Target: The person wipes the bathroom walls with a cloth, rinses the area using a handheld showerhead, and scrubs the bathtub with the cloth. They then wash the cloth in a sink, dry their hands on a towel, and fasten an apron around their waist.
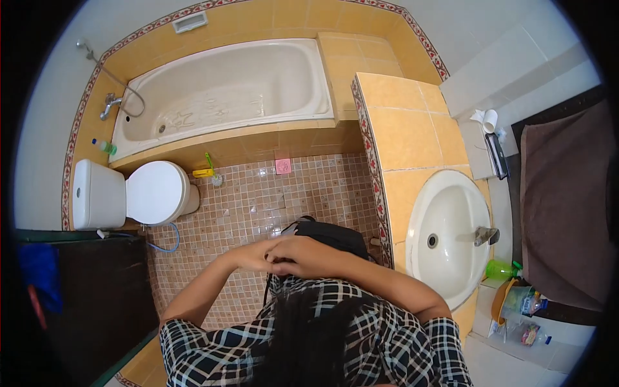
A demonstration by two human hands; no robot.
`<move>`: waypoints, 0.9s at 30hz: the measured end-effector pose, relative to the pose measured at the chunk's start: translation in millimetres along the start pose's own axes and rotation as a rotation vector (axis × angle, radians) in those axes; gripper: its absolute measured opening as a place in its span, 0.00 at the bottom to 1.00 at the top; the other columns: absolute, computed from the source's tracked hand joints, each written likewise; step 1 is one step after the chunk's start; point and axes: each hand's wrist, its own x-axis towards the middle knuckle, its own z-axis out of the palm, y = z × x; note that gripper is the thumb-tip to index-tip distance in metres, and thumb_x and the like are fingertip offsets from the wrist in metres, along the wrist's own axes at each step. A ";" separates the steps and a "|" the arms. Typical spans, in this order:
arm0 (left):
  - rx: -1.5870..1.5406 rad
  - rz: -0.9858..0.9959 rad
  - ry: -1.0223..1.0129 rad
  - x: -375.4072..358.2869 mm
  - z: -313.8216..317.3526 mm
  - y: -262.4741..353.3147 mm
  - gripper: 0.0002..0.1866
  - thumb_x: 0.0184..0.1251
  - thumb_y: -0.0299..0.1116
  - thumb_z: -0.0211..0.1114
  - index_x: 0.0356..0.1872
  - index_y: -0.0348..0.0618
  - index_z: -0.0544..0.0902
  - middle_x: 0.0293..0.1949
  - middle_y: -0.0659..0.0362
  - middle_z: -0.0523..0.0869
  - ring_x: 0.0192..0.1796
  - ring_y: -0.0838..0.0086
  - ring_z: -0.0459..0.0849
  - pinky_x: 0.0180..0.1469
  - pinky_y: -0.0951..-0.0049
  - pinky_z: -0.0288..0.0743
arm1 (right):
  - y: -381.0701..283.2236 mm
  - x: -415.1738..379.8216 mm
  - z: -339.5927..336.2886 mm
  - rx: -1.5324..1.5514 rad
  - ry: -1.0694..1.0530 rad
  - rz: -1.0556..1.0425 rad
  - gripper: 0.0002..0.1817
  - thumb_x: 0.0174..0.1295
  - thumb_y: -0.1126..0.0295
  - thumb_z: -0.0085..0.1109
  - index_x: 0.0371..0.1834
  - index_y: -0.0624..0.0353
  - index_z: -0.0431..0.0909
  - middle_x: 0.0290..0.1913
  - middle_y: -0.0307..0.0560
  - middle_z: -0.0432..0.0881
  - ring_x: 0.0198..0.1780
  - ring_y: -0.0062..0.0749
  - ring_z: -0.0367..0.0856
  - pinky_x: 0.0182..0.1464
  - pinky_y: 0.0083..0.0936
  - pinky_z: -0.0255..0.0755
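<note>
My left hand (253,254) and my right hand (298,255) meet in front of the checked shirt (322,297). The right one lies over the left, its fingers curled against it. The left fingers are mostly hidden underneath, so what they do cannot be made out. No separate object shows between the hands. Black fabric (335,237) appears just beyond them, above the tiled floor (245,200).
A washbasin (420,235) with a tap (485,236) is on the right, bottles (530,334) beside it. To the left stands a toilet (155,192). A bathtub (225,84) lies ahead; a yellow brush (204,173) and pink square (283,166) are on the floor. A brown towel (567,200) hangs far right.
</note>
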 end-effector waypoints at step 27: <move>0.293 -0.184 0.191 -14.4 -2.1 28.6 0.16 0.52 0.20 0.68 0.45 0.37 0.79 0.29 0.54 0.86 0.31 0.76 0.85 0.36 0.76 0.79 | -40.1 -64.1 -30.5 -0.121 0.086 0.553 0.17 0.63 0.63 0.61 0.20 0.65 0.78 0.16 0.46 0.76 0.22 0.30 0.74 0.27 0.26 0.68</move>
